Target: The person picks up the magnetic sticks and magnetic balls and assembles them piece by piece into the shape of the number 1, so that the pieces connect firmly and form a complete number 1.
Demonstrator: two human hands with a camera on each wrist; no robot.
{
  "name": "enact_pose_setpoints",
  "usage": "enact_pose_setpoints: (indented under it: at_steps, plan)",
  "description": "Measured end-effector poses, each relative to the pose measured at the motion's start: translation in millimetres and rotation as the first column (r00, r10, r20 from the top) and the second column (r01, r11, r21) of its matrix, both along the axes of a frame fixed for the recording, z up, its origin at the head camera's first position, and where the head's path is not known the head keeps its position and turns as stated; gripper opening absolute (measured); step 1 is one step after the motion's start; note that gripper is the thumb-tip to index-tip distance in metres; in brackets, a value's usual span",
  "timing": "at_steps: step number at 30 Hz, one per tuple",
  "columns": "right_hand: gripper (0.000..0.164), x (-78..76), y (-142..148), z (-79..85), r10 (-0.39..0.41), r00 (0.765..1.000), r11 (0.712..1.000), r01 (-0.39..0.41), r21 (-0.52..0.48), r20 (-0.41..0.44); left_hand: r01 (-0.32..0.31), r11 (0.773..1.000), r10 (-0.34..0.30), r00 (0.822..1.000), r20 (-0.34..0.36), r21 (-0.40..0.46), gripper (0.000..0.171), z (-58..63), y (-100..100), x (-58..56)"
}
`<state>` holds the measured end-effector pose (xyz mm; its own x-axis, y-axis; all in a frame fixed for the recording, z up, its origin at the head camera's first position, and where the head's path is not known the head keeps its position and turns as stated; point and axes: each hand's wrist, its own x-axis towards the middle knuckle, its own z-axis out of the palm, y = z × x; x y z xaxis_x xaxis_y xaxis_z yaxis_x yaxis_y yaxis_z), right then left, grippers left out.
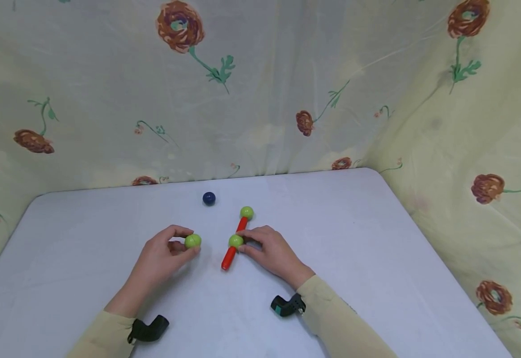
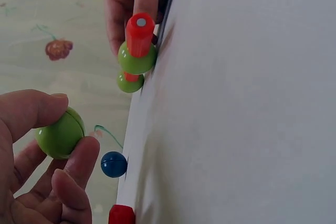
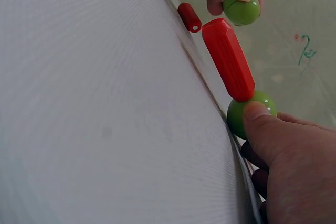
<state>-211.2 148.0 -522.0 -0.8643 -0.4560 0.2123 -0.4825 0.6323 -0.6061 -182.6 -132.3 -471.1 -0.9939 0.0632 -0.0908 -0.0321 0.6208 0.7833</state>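
Observation:
My left hand (image 1: 162, 256) pinches a loose green ball (image 1: 193, 241) between thumb and fingers. My right hand (image 1: 274, 251) grips the middle green ball (image 1: 235, 241) of a joined chain. From that ball one red rod (image 1: 228, 259) points toward me, with a pale round spot on its free end in the left wrist view. Another red rod (image 1: 242, 224) runs away from me to a second green ball (image 1: 246, 213). A small gap separates the left hand's ball from the chain. In the right wrist view, the right thumb (image 3: 257, 111) presses on the middle ball.
A dark blue ball (image 1: 209, 199) lies toward the table's far edge. A separate red rod (image 3: 189, 17) shows in both wrist views; I cannot find it in the head view. The white table (image 1: 354, 238) meets a flowered curtain (image 1: 260, 89) at the back.

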Motion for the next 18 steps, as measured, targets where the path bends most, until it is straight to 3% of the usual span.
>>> enact_pose_setpoints:
  at_steps: [5,12,18]
  plan:
    - [0.040,-0.4,-0.3,-0.3,-0.003,1.000,1.000,0.003,-0.003,0.008,-0.001,1.000,0.001,1.000,0.015,-0.004,0.046,-2.3,-3.0,6.8]
    - [0.039,-0.7,-0.2,-1.2,-0.002,1.000,1.000,0.002,-0.007,0.003,0.044,0.999,-0.043,0.999,-0.027,0.008,0.046,-7.4,-5.9,16.0]
    - [0.039,-1.0,0.3,-0.9,0.002,1.000,1.000,-0.002,-0.021,-0.002,0.041,0.993,-0.046,0.998,0.040,0.109,0.046,-9.8,-5.9,20.5]
